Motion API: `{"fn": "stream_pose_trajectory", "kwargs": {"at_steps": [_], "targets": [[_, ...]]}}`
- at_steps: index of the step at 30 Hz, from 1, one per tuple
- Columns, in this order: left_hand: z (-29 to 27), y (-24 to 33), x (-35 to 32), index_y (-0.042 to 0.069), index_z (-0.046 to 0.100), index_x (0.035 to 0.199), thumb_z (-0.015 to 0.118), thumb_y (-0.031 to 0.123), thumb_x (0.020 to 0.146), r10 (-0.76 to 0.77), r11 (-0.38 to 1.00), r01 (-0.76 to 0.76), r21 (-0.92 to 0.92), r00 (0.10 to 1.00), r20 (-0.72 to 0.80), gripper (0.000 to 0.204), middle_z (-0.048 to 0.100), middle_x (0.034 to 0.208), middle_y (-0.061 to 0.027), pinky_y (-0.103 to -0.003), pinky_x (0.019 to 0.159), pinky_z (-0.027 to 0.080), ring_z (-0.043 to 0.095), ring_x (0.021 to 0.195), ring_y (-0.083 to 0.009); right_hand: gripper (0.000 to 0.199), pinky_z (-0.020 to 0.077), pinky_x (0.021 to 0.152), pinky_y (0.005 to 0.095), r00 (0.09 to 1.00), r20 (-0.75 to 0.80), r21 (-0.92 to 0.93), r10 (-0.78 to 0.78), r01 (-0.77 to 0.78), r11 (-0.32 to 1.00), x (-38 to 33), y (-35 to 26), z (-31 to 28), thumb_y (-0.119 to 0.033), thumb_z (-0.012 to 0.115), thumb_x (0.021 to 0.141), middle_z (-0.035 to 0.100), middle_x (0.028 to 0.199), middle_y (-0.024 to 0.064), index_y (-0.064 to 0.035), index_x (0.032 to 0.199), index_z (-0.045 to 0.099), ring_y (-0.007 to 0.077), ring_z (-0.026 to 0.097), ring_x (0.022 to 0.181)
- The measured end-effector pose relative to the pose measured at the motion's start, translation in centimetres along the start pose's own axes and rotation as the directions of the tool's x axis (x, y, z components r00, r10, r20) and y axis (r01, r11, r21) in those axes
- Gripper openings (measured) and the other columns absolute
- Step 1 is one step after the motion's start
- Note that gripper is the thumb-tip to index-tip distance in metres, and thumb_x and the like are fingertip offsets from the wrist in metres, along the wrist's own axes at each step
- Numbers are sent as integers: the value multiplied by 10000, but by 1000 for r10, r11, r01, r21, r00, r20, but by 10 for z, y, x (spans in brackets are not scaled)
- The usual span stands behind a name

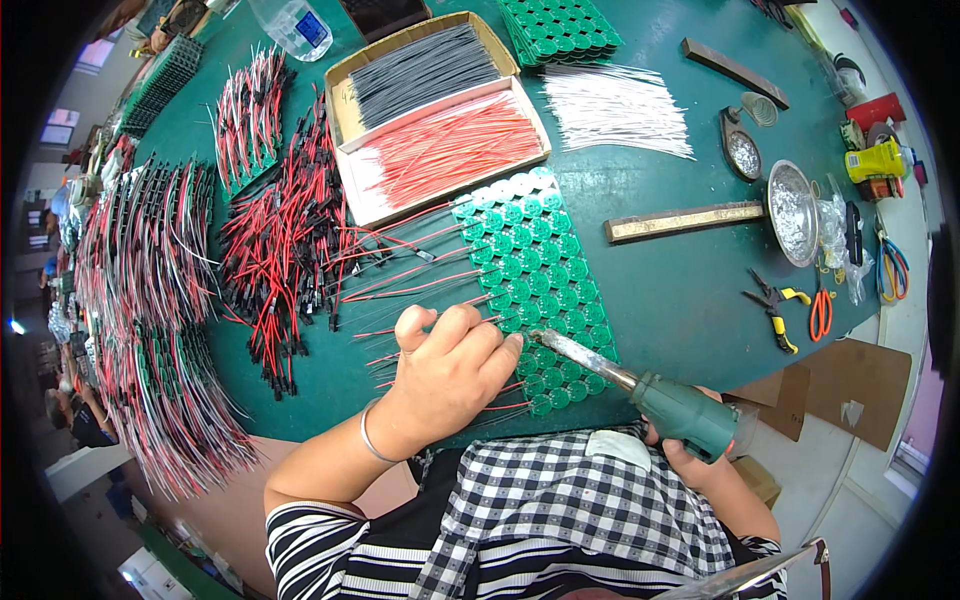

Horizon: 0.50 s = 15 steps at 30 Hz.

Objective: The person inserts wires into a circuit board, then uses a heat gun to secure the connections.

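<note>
My right hand is wrapped round the green handle of a soldering iron. The iron's metal tip rests at a panel of round green circuit boards. Just left of the tip, my left hand is closed in a pinch on a thin wire, its end mostly hidden by the fingers. Red and dark wires stick out to the left from the panel's left edge, some running under my left hand.
Beyond the panel lie a box of red wires, a box of dark wires and loose white wires. Red-black connector leads pile up leftward. Toward the right are a round metal dish, pliers and orange-handled scissors.
</note>
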State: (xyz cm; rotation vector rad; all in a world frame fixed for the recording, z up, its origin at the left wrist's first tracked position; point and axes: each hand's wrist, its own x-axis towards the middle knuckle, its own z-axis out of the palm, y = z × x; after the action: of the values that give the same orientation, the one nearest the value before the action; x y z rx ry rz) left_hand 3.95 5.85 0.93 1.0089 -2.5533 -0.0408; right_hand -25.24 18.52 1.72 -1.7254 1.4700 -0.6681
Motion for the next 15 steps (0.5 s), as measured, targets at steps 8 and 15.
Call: {"fn": "stream_pose_trajectory", "kwargs": {"at_steps": [8, 15], "targets": [[0, 2, 0, 157, 684, 857, 635, 191, 721, -11, 1000, 11, 0, 1000, 10, 148, 551, 752, 63, -396, 801, 242, 512, 793, -117, 341, 391, 857, 381, 1000, -8, -56, -21, 21, 998, 4, -9, -1, -381, 502, 922, 642, 752, -12, -69, 961, 635, 204, 598, 819], [1, 1, 0, 163, 678, 851, 643, 191, 717, -2, 1000, 1, 9, 1000, 8, 142, 546, 747, 61, -398, 800, 246, 513, 790, -118, 179, 492, 714, 363, 996, -4, 58, -87, 87, 994, 10, -13, -10, -215, 594, 849, 680, 806, 56, -59, 916, 651, 229, 648, 740]]}}
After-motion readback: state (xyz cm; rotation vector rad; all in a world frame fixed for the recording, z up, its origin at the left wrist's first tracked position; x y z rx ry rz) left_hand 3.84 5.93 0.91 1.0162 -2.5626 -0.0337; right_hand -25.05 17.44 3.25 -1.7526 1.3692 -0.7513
